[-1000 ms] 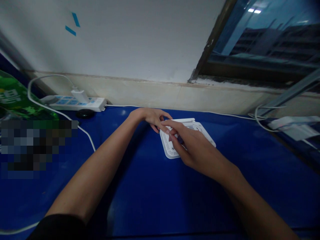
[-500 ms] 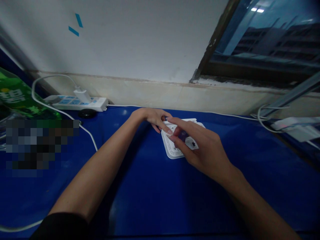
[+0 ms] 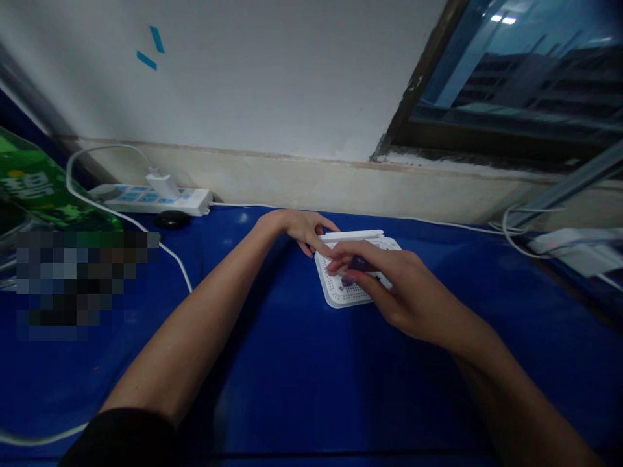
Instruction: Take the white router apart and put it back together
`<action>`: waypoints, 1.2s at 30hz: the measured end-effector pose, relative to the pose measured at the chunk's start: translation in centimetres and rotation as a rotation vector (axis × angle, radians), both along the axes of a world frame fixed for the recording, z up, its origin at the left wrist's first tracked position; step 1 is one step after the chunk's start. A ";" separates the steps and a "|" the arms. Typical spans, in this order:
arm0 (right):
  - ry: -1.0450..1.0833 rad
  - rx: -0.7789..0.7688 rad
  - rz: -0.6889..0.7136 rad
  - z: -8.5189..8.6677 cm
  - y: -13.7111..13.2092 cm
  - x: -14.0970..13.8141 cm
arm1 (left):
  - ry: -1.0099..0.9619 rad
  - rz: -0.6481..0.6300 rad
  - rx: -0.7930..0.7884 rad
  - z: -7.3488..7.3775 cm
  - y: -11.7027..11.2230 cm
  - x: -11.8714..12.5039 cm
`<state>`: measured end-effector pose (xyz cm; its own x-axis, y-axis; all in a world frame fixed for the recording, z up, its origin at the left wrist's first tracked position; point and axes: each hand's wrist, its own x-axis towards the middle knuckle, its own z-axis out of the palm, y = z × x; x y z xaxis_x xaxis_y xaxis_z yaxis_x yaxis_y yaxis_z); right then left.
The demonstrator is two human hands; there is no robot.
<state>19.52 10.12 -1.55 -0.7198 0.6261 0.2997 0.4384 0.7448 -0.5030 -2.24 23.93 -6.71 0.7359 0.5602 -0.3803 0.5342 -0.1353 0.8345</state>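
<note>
A white router with a perforated top lies on the blue table cover, and a flat white antenna is folded along its far edge. My left hand rests at the router's far left corner, its fingertips against the edge. My right hand lies over the router's middle with its fingers curled around a small dark purple object. The fingers hide most of that object, so its shape cannot be made out.
A white power strip with a plugged-in charger stands by the wall at the left, beside a green package. White cables run along the table's far edge. A white device sits at the right, below a window.
My right hand has lowered and flattened over the router, and its fingers now cover more of the purple object. My left hand has barely moved.
</note>
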 end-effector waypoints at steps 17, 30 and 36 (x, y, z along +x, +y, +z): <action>0.183 0.138 -0.118 -1.2 0.8 0.3 | 0.056 0.040 0.295 3.7 -0.6 -3.4; 0.161 -0.323 -0.018 -2.5 3.3 1.9 | -0.032 -0.207 0.373 11.0 -7.4 1.4; -0.076 0.066 -0.179 -2.5 6.0 5.4 | -0.033 -0.221 0.369 10.1 -6.8 2.1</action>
